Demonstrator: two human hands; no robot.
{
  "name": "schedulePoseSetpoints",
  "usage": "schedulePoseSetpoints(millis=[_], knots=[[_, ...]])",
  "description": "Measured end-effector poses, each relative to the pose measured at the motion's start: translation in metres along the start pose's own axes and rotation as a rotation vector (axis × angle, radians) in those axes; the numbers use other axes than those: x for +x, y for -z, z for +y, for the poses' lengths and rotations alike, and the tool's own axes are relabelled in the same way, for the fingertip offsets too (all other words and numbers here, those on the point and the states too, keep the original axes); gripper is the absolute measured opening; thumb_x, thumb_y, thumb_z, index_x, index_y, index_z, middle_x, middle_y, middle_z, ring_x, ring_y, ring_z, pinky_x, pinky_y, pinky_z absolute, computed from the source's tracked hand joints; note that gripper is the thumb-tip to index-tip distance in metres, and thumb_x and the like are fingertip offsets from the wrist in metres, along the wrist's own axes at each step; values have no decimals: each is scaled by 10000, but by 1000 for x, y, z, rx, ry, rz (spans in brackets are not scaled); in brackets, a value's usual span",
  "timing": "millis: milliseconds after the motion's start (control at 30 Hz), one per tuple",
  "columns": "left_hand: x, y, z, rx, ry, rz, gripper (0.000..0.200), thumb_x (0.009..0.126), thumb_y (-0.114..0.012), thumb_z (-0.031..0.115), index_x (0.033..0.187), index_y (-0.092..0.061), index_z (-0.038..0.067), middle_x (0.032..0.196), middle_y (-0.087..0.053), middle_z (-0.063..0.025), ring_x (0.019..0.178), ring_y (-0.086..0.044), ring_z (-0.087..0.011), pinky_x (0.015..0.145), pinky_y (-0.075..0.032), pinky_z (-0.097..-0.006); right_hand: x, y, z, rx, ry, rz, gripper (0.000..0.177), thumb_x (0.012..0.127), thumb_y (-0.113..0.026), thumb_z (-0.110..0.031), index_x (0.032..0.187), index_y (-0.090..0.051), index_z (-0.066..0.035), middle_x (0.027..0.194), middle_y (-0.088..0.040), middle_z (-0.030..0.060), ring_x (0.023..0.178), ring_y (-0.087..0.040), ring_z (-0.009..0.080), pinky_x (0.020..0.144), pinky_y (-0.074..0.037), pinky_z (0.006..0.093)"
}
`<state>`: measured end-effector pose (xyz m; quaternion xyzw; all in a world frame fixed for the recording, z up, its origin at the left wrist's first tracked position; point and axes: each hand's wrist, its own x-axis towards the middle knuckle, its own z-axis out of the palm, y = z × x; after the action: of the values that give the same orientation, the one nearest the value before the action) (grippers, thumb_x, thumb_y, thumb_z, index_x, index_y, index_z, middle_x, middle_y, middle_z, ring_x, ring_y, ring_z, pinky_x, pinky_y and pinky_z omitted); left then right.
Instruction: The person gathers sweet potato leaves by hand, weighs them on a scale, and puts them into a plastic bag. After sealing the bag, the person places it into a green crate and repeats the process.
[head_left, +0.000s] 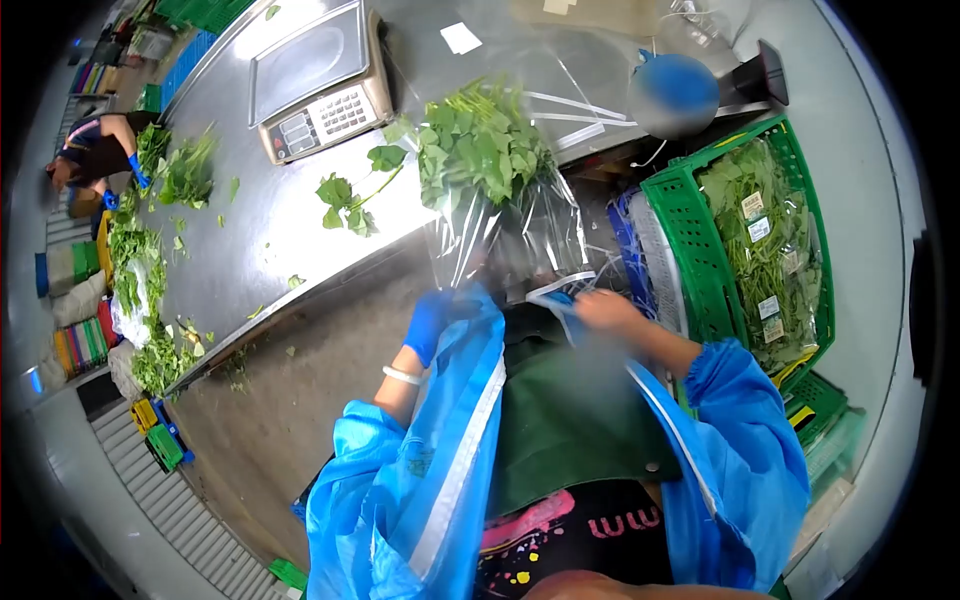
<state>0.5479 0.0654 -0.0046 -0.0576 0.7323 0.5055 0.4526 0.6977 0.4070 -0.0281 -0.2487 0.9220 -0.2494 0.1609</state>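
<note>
My left hand [428, 325], in a blue glove, is closed at the raised front edge of the blue jacket [435, 440] that I wear. Its fingertips are blurred. My right hand [612, 312] is bare, with curled fingers around a white-edged blue piece that looks like the jacket's other front edge. The jacket hangs apart over a dark green apron [570, 430]. Just beyond both hands, a clear plastic bag [530, 230] of leafy greens [480, 150] lies over the table edge. A loose leafy sprig [350, 200] rests to its left.
A scale [320, 90] stands on the metal table [235, 260]. To the right, a green crate [685, 225] holds bagged, labelled greens [765, 240]. Another person [110, 140] in blue gloves handles greens at the far left. A blurred blue round object [675, 95] sits at the back right.
</note>
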Motion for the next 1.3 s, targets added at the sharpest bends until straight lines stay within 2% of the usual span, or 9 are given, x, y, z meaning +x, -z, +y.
schedulePoseSetpoints(millis=[67,167,300,400,667,833,1033,1233,1300], knots=[[17,8,-40,-427,-45,-89,361,1008,-439,222,1222,-571,-37,1026,-663,-135,874,-642,-202,869,-491,-317,-95,-65,56,95,-568,-792,244,865,-532,-129,1089,-596,-59,1030,-628,149,951,-620,327,829,-495,418],[35,50,-58,110,-92,-109,383,999,-477,236,1311,-532,20,1166,-647,-91,1069,-612,-179,928,-465,-324,-178,-123,104,30,-352,-1085,365,858,-536,-136,1213,-577,-63,1129,-622,182,1012,-619,348,865,-497,449],[44,55,-21,499,-442,495,426,924,-557,154,1339,-511,67,1245,-598,-122,1157,-563,-265,964,-431,-385,-37,9,69,-254,-550,173,491,748,-547,18,1233,-510,-41,1275,-508,144,1183,-483,332,924,-451,428],[50,35,25,1077,-760,674,515,837,-595,105,1344,-503,91,1332,-523,-139,1206,-511,-298,1003,-400,-404,56,70,59,-421,-440,474,422,785,-636,-115,1183,-515,-46,1369,-441,136,1267,-417,304,1067,-337,424],[64,62,62,1168,-963,127,517,814,-613,83,1318,-538,169,1329,-539,-96,1180,-534,-286,955,-454,-389,110,104,95,-368,119,478,194,825,-596,-145,976,-621,-26,1202,-590,76,1182,-517,256,1014,-413,388],[52,105,100,362,-452,-154,410,876,-494,-22,1275,-581,20,1216,-641,-103,1141,-576,-207,987,-440,-314,120,134,101,489,-173,382,233,937,-546,-221,960,-607,3,851,-642,93,801,-643,232,732,-508,330],[111,130,88,-39,-67,-337,430,1021,-413,355,1083,-657,7,947,-672,-66,817,-607,-138,725,-489,-282,145,97,122,1094,-672,451,356,977,-515,-329,784,-586,-39,565,-560,21,459,-537,104,424,-420,265],[109,90,98,-712,199,-220,521,1027,-364,416,1046,-626,-33,903,-660,-89,805,-594,-175,776,-473,-287,144,81,107,871,-856,761,364,969,-534,-297,755,-570,-4,549,-526,29,501,-528,121,465,-415,302],[145,108,36,-258,-151,-210,534,1020,-377,440,1005,-636,-27,824,-645,-64,756,-584,-159,744,-467,-281,154,137,63,419,-799,979,218,916,-579,-207,839,-589,-3,781,-611,107,724,-601,253,645,-464,374]])
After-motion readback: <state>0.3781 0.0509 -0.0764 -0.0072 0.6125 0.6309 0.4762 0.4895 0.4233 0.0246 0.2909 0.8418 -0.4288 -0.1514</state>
